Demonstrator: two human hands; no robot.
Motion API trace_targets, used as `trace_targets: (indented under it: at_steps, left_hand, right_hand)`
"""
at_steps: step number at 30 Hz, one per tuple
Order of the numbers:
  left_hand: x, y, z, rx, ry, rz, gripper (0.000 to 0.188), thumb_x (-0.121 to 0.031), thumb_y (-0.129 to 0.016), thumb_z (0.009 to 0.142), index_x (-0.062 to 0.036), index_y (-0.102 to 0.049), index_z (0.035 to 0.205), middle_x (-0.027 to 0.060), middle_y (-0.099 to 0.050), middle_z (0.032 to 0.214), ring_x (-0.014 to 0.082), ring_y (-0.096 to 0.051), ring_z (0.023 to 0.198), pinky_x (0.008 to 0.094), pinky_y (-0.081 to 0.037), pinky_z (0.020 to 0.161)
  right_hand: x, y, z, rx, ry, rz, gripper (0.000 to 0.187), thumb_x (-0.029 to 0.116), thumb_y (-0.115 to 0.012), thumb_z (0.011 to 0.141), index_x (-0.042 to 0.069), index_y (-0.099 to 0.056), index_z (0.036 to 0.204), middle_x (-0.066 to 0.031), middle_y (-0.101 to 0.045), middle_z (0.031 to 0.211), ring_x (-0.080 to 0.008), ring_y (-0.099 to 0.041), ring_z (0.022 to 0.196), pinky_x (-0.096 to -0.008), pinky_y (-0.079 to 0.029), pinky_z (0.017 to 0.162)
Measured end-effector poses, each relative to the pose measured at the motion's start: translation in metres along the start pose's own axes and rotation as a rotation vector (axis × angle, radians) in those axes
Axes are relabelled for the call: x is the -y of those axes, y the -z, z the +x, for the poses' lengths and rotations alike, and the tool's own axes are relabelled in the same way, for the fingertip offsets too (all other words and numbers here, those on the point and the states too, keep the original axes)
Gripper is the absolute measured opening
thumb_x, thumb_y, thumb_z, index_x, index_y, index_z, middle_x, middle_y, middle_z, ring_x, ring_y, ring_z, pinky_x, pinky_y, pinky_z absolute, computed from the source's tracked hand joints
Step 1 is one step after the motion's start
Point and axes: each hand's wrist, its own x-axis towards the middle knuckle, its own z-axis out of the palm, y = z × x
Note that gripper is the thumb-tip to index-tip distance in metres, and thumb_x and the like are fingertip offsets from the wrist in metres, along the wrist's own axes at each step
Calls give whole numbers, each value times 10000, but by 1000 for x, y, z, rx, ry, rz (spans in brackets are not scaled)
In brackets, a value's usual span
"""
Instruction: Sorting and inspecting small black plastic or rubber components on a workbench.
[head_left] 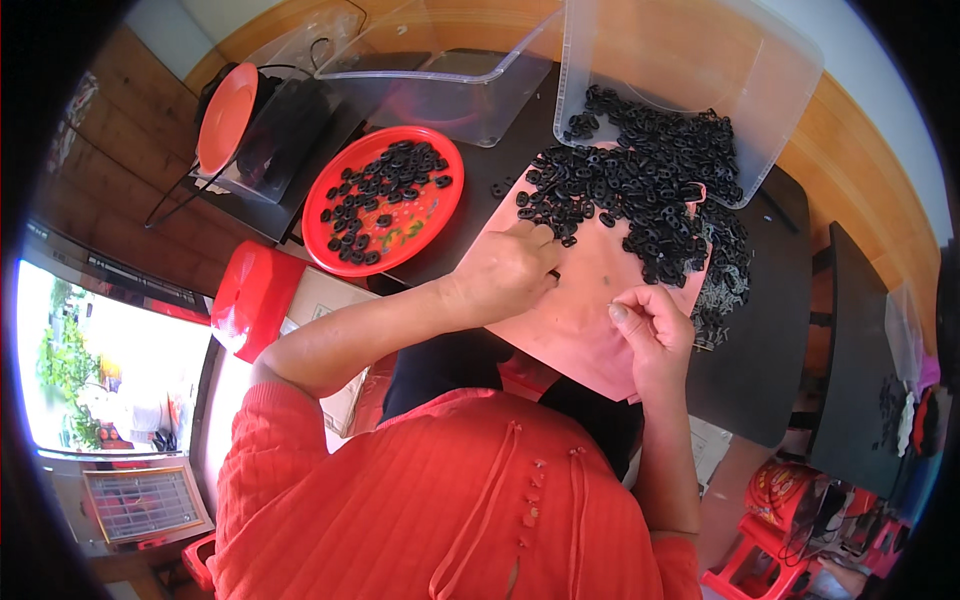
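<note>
My left hand [505, 268] is curled above the left part of a pink sheet [590, 320], its fingers closed on a small black oval piece [554, 275] that is mostly hidden. To the right, my right hand [658, 335] hangs over the sheet's near right part. Its thumb and index finger are pinched together, and I cannot make out what lies between them. Beyond both hands spreads a heap of small black oval pieces with holes [600, 185]. A red round tray [450, 200] with more such black pieces scattered in it stands left of the sheet.
A clear plastic bin [690, 70] lies tipped at the back, black pieces spilling from it. Small grey metal-looking parts [725, 285] lie along the sheet's right edge. Another clear bin [450, 100] and an orange plate [228, 118] are at the back left. The dark table [750, 370] has a rounded corner.
</note>
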Motion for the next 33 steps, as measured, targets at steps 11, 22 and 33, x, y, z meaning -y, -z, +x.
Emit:
trace_targets:
  at_steps: [11,22,33]
  left_hand:
    - [2,9,19,415,205,-285,105,-47,-661,697,-8,-604,776,182,-621,811,383,-630,811,470,-498,738]
    - [-8,9,-1,145,375,-596,34,-1,-658,819,6,-642,849,82,-629,744,196,-631,653,323,-493,592]
    - [-47,1,-18,-65,779,-1552,112,-15,-657,916,70,-647,988,97,-653,815,125,-612,602,250,-496,503]
  right_hand:
    - [-3,0,-2,0,16,-14,54,0,-664,917,-8,-610,916,30,-561,750,-37,-477,660,-198,-397,591]
    - [1,-4,-4,7,47,-78,51,-12,-657,916,-11,-609,934,17,-581,772,-47,-494,670,-210,-420,606]
    - [7,-35,2,-40,285,-183,72,-20,-647,919,1,-585,951,-49,-624,802,-123,-576,681,-258,-473,632]
